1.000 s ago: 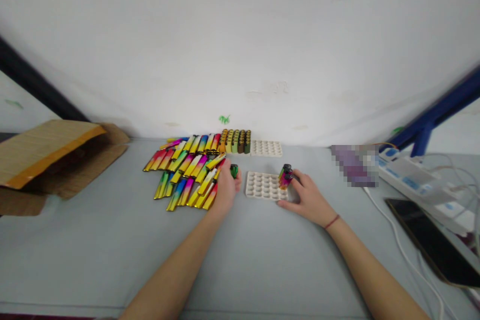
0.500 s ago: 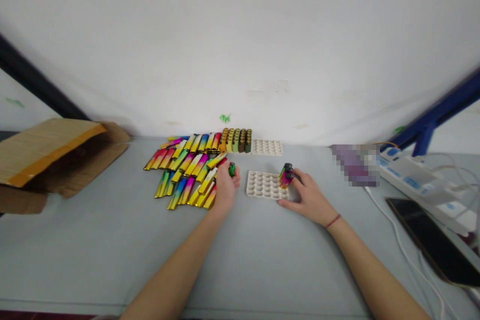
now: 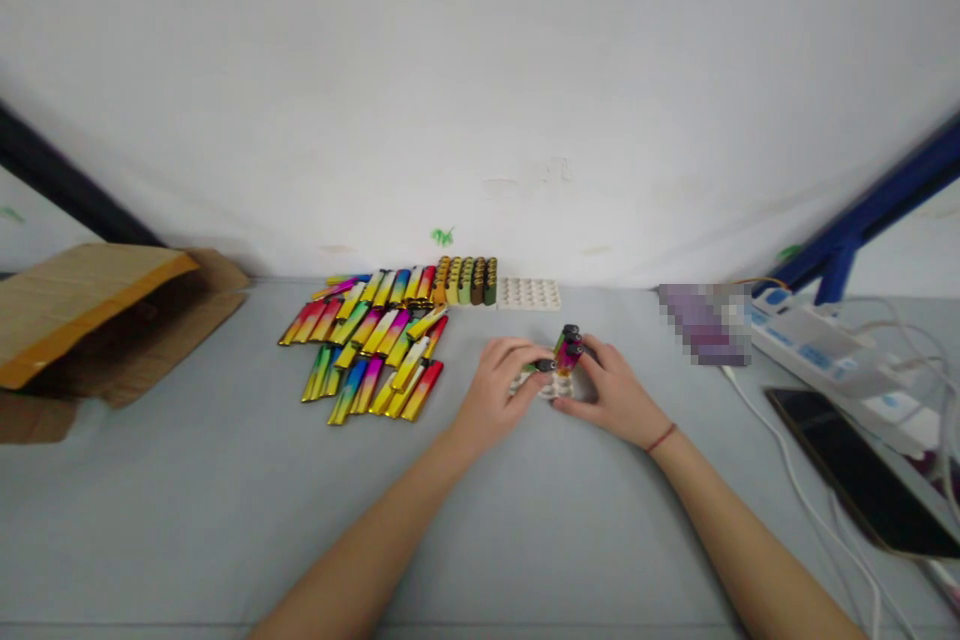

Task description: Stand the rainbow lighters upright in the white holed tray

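A lighter with a black top (image 3: 544,365) is pinched in the fingers of my left hand (image 3: 499,390), over the near white tray (image 3: 561,388). Its body is mostly covered by the fingers. My right hand (image 3: 611,390) grips the right end of that tray, thumb at the near corner, other fingers beside the standing lighters. These upright lighters (image 3: 569,352), purple and green with black tops, stand at the tray's right end. Much of the tray is hidden behind my left hand. To the left lies a pile of shiny multicoloured lighters (image 3: 367,330).
Against the wall stand rows of upright lighters (image 3: 465,282), beside a second white tray (image 3: 529,293). An open cardboard box (image 3: 112,320) lies far left. On the right are a black phone (image 3: 862,470), a power strip (image 3: 817,340), white cables and a blurred purple item (image 3: 701,325).
My left hand has moved right from the edge of the pile to above the near tray, carrying the lighter. My right hand stays at the tray's right end. The view has shifted slightly.
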A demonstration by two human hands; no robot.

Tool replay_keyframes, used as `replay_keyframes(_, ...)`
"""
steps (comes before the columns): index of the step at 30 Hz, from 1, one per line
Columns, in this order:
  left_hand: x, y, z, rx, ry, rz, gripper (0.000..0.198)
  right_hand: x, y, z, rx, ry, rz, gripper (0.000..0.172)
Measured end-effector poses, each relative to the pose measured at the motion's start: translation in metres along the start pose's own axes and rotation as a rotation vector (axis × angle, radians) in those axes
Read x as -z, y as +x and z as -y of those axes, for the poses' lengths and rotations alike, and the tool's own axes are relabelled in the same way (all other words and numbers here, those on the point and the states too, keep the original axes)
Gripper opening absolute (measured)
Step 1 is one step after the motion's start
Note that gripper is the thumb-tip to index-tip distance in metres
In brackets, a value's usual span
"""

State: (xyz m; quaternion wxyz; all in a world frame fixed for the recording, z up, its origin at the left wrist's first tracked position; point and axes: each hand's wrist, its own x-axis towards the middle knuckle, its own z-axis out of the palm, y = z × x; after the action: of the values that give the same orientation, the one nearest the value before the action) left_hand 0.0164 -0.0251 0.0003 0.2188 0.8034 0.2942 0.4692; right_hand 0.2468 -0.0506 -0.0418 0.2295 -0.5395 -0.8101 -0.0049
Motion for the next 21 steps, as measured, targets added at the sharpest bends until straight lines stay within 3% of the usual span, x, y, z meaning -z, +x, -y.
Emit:
replay_keyframes(17, -0.013, 0.000, -0.007, 0.112, 0.092, 0.197, 0.020, 0.003, 0.001, 0.003, -0.025, 0.028, 0.038, 0.068)
replay_keyframes(21, -0.016, 0.003, -0.007, 0.118, 0.138, 0.175, 0.024, 0.004, 0.002, 0.003, -0.020, 0.032, 0.038, 0.070)
